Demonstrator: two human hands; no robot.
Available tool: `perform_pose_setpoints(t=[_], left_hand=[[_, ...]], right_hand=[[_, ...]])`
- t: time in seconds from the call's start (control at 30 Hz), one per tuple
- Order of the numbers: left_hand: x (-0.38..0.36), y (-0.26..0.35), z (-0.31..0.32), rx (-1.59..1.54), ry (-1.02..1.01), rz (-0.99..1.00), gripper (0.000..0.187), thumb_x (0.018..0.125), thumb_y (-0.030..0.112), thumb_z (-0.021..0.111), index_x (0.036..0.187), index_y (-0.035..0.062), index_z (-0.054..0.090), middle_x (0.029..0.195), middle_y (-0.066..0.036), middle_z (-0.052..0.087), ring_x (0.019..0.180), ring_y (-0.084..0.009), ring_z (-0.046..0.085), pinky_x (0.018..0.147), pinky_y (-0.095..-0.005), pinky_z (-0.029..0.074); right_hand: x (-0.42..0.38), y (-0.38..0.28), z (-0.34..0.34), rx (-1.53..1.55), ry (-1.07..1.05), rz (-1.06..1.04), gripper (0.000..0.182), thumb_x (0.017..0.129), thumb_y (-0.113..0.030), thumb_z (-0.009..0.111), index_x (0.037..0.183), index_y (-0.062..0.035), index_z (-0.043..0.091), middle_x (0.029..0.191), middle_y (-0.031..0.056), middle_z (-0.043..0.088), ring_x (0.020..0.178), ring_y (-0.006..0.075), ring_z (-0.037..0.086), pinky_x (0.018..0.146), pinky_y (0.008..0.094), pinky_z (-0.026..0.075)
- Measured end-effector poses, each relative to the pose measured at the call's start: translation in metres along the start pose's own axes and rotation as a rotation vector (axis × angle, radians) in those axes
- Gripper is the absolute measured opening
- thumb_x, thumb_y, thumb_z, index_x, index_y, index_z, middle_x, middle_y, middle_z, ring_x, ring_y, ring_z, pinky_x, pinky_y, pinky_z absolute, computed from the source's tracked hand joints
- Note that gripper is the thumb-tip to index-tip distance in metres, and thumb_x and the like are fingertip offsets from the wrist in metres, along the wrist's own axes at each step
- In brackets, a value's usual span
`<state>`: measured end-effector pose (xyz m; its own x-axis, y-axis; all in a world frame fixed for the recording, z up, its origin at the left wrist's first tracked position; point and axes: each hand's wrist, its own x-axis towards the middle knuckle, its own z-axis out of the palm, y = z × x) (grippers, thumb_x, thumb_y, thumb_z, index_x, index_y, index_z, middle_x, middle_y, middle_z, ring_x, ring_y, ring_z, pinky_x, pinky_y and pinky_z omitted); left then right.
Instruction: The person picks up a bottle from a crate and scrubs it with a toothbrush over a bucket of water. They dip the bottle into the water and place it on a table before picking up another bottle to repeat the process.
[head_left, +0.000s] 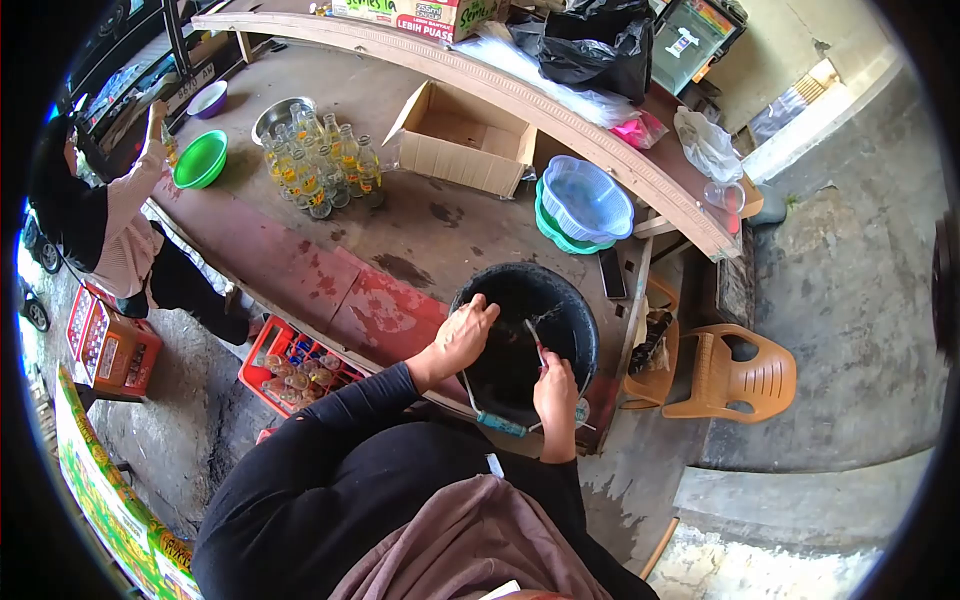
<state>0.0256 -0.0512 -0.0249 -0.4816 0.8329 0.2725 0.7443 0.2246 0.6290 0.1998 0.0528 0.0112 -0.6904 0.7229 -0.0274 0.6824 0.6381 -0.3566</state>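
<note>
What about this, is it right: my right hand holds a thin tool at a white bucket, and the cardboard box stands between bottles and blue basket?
Not quite: the head view shows the bucket is black. Your right hand does hold the thin tool there, and the cardboard box stands between bottles and blue basket.

The person wears a black top (390, 470) with long black sleeves (345, 415). A soft brown-purple scarf (465, 535) hangs over the chest in loose folds. A small, pale blue-white tag (495, 465) shows by the scarf's top edge. The left hand (465, 335) and right hand (556, 395) are bare.
</note>
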Motion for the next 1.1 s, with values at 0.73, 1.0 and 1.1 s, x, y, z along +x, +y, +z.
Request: perform_pose_setpoints(t=[0.73,1.0,1.1], left_hand=[[0.004,-0.002,-0.003,-0.004,-0.012,0.038,0.034,0.075,0.001,0.071,0.103,0.0025,0.052,0.1,-0.018,0.054,0.098,-0.0394,0.058,0.082,-0.0464,0.049],[0.005,0.001,-0.005,-0.01,0.037,0.097,0.031,0.074,-0.004,0.063,0.102,-0.0005,0.05,0.099,-0.021,0.052,0.093,-0.0391,0.056,0.081,-0.0462,0.048],[0.005,-0.003,0.002,0.041,0.011,0.057,0.04,0.071,-0.004,0.071,0.104,0.0029,0.05,0.101,-0.017,0.052,0.097,-0.039,0.057,0.082,-0.0463,0.048]], right_hand=[[-0.009,0.0,-0.005,0.055,0.009,-0.054,0.031,0.095,-0.012,0.052,0.126,-0.0116,0.058,0.106,0.0177,0.06,0.09,0.0412,0.065,0.076,0.0509,0.052],[-0.008,0.005,-0.001,0.049,0.022,-0.037,0.031,0.094,-0.008,0.053,0.125,-0.0096,0.058,0.105,0.0186,0.06,0.089,0.0414,0.065,0.075,0.0503,0.052],[-0.011,-0.001,-0.007,0.083,0.037,-0.11,0.033,0.094,-0.008,0.052,0.127,-0.008,0.057,0.106,0.0188,0.059,0.09,0.0408,0.064,0.076,0.0494,0.052]])
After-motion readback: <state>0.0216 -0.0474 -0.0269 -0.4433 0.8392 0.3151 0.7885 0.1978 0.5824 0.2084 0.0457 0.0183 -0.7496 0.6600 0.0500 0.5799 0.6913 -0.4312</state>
